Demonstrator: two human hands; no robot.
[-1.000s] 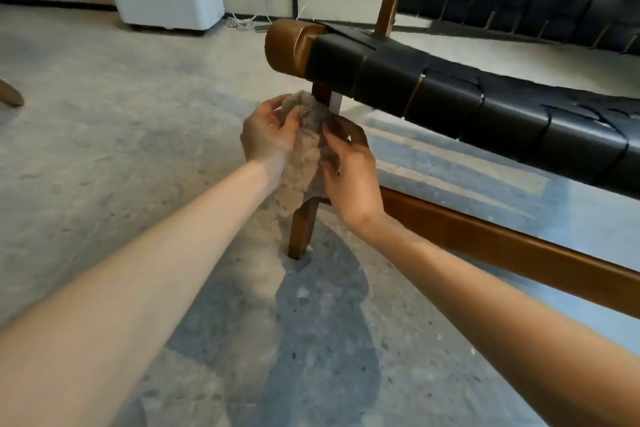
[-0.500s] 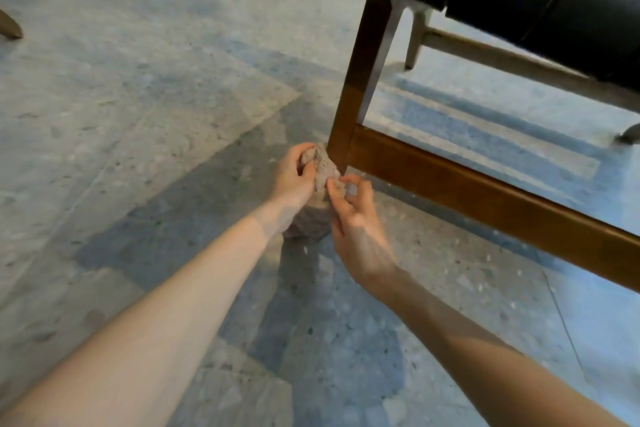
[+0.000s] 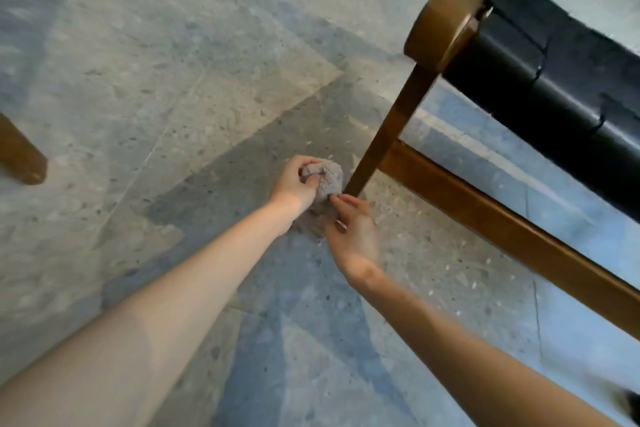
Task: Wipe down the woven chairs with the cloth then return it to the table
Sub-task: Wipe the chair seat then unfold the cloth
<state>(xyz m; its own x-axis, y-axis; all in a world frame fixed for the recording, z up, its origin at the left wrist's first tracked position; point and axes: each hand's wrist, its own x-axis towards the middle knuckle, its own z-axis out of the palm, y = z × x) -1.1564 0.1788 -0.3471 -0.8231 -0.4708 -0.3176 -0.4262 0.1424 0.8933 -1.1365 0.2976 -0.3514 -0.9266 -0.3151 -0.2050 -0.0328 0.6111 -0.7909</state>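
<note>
Midway through wiping, the left hand (image 3: 294, 187) and right hand (image 3: 353, 236) both clutch the bunched cloth (image 3: 325, 180) against the foot of the chair leg (image 3: 384, 135); return to the table remains.

No readable text, label, brand, number or sign anywhere in my view. Checked what I can see: nothing printed or stamped that I can make out; picture slightly blurred.
</note>
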